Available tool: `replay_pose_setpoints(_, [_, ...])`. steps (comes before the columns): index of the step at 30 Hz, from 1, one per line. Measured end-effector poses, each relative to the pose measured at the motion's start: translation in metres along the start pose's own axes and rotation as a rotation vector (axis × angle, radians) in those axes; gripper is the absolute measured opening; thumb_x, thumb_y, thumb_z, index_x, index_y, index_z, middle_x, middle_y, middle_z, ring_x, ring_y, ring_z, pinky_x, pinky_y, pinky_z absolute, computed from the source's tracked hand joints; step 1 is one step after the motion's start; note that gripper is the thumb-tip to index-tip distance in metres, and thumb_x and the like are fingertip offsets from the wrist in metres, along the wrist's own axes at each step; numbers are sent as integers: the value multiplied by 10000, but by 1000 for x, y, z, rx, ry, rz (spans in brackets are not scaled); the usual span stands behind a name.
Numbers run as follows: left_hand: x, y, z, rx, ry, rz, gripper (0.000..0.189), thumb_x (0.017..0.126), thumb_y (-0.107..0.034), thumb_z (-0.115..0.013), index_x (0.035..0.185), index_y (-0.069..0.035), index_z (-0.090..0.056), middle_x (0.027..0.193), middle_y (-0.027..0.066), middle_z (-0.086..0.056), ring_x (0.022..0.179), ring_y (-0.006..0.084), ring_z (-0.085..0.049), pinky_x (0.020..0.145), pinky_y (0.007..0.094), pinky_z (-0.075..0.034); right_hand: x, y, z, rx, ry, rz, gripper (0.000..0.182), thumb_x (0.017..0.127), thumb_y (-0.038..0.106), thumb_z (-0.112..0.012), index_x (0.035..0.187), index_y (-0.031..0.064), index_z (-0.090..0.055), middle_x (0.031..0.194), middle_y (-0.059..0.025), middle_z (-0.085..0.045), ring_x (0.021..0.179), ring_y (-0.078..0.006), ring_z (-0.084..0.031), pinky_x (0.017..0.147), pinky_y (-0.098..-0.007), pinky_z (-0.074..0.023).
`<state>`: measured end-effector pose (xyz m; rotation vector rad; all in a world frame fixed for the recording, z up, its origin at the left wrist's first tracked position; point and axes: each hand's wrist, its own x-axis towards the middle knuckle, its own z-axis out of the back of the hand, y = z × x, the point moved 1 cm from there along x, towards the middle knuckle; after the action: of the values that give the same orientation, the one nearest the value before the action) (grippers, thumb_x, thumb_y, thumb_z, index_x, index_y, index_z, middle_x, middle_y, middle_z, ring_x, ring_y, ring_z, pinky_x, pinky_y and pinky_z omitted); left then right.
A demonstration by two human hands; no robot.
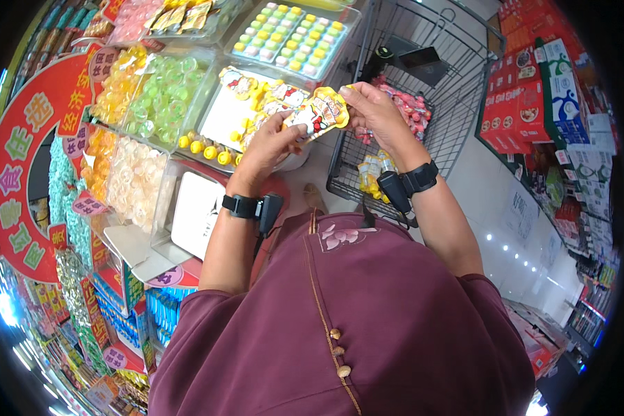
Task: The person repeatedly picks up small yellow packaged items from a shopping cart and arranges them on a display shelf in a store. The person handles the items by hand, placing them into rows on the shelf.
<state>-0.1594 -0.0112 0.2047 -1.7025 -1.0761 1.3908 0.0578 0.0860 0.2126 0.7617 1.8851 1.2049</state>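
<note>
A yellow cartoon-printed snack packet (325, 112) is held up in front of me between both hands. My left hand (274, 139) grips its lower left end, the thumb lying on the front. At the opposite end, my right hand (372, 106) pinches the upper right edge between thumb and fingers. Just beyond my left hand lies a bin of similar packets (239, 83), with a white surface showing among them. Several small yellow-capped containers (209, 152) line the bin's near side. Each wrist wears a black strap with a device.
A wire shopping cart (338, 179) stands at right, holding pink-wrapped sweets (413, 112), yellow packages (372, 174) and a dark flat device (419, 57). Clear bins hold green jelly cups (166, 88) and pastel sweets (291, 39). Red cartons (515, 104) are stacked across the tiled aisle (463, 182).
</note>
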Motion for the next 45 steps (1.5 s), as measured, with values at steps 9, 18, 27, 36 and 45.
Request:
replay_pose_setpoints(9, [21, 5, 117, -24, -225, -47, 372, 891, -221, -680, 1140, 33, -573, 938, 49, -643, 828, 112, -619, 712, 259, -513, 36, -47, -66, -216, 125, -209, 284, 939, 315, -651, 983, 36, -619, 821, -21, -630, 690, -90, -626, 564, -224, -534])
replay_pose_setpoints(18, [54, 9, 184, 217, -409, 9, 351, 903, -223, -624, 1138, 30, -563, 978, 62, -619, 883, 152, -626, 830, 288, -526, 101, -97, -124, -301, 129, -229, 293, 881, 313, -655, 927, 27, -613, 752, -38, -639, 597, -103, -611, 498, -256, -508])
replay_pose_setpoints(27, [79, 25, 215, 211, -522, 31, 303, 862, -110, -575, 1082, 96, -609, 914, 119, -661, 758, 192, -657, 692, 298, -564, 141, -124, -145, -452, 47, -187, 352, 865, 345, -664, 929, 0, -630, 704, -79, -644, 539, -169, -612, 488, -311, -506])
replay_pose_setpoints(36, [68, 23, 236, 384, -484, 161, 320, 896, -156, -583, 1145, 45, -572, 885, 78, -650, 786, 166, -664, 725, 288, -566, 144, -126, -151, -457, 183, -224, 298, 866, 305, -633, 926, 13, -618, 730, -48, -642, 583, -133, -625, 482, -291, -522])
replay_pose_setpoints(45, [61, 20, 247, 752, -465, 270, 263, 884, -159, -562, 1033, 54, -604, 884, 128, -686, 728, 189, -684, 578, 287, -554, 136, -136, -168, -410, 235, -294, 253, 880, 282, -623, 894, 30, -602, 727, -35, -633, 579, -118, -630, 476, -274, -507])
